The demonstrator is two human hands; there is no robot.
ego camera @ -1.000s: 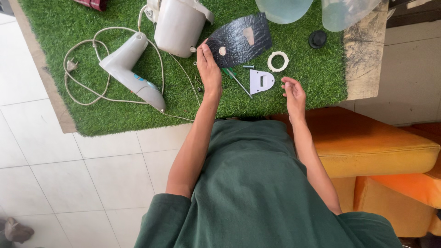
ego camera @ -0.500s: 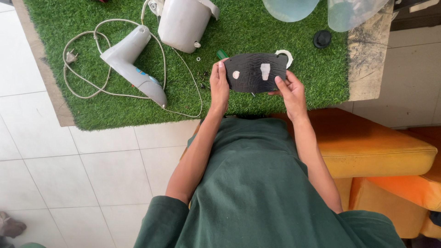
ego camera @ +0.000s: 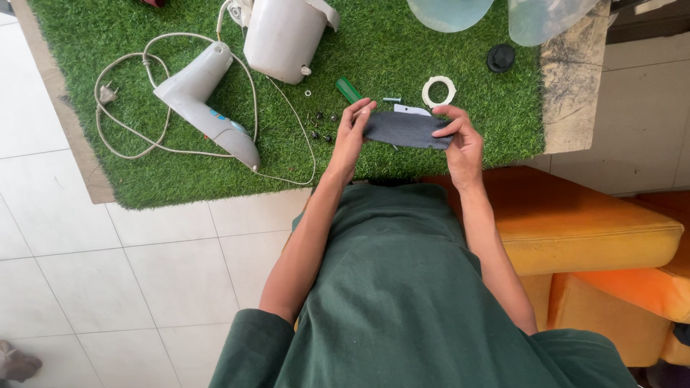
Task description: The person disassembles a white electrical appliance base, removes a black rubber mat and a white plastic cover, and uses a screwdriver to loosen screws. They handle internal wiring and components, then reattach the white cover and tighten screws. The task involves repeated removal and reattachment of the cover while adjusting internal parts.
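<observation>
You hold a dark mesh panel between both hands above the green artificial turf mat, your left hand pinching its left end with fingers curled closed over the edge, your right hand gripping the right end, fingers wrapped shut across the top. Half a second ago the panel faced the camera flat, its two pale patches showing; now it is tipped nearly edge-on and sits lower and closer to your body, your hands drawn slightly nearer each other. Both forearms reach forward from green sleeves, wrists bent upward, elbows close to your torso. Just beyond your right fingers lies a white ring, with a small white plate peeking out behind the panel. Beyond your left fingers lie a green cylinder and scattered small screws. Well to the left of your left hand rest a grey hair dryer with its looped cord and a white appliance housing. A black cap sits far beyond your right hand.
</observation>
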